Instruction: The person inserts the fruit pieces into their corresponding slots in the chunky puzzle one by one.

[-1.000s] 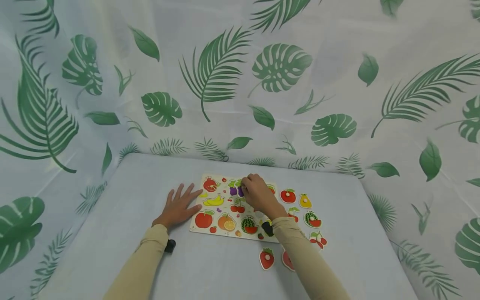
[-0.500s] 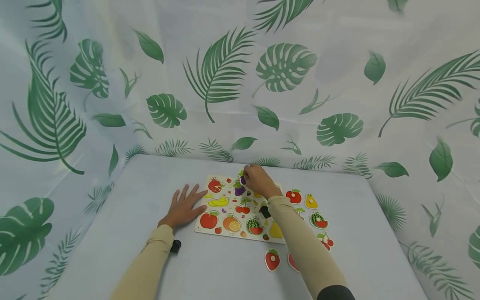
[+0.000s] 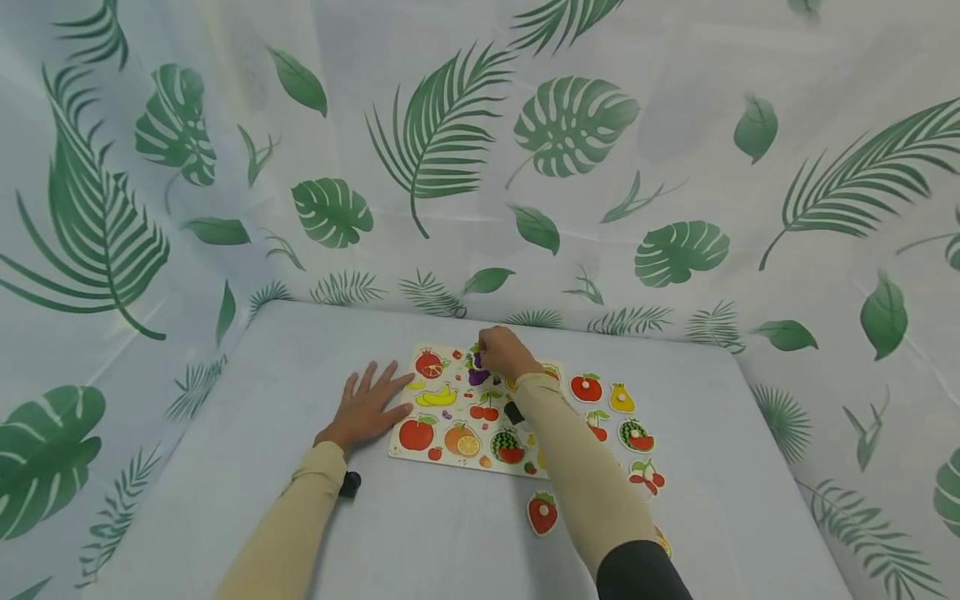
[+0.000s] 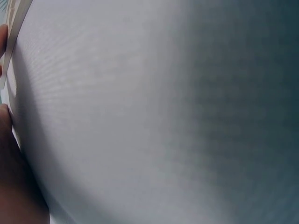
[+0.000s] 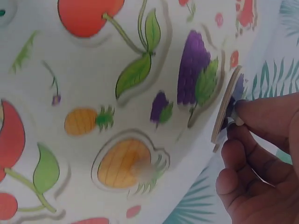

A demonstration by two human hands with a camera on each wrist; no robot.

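Observation:
My right hand [image 3: 510, 354] is over the far edge of a wooden fruit puzzle board [image 3: 442, 462]. Between thumb and fingers it pinches a grape puzzle piece [image 5: 226, 107] by its small pale knob. In the right wrist view the piece stands tilted, nearly edge-on, beside the printed purple grape spot [image 5: 194, 70]. In the head view the piece overlaps the top of that spot. My left hand [image 3: 367, 408] lies with fingers spread at the board's left edge, fingertips at its border. The left wrist view shows mostly blurred white table cloth [image 4: 103, 116].
Loose knobbed pieces lie right of the board: an apple [image 3: 586, 387], a pear [image 3: 621, 398], a watermelon [image 3: 636, 435] and cherries [image 3: 647, 478]. Nearer me is a strawberry piece [image 3: 542, 512]. An orange piece [image 3: 663, 542] is partly hidden by my right sleeve [image 3: 585, 475]. Leaf-printed cloth surrounds the table.
My right hand has carried the grape piece away from me and a little left, toward the board's far edge, baring more of the printed grapes. My left hand stays in place.

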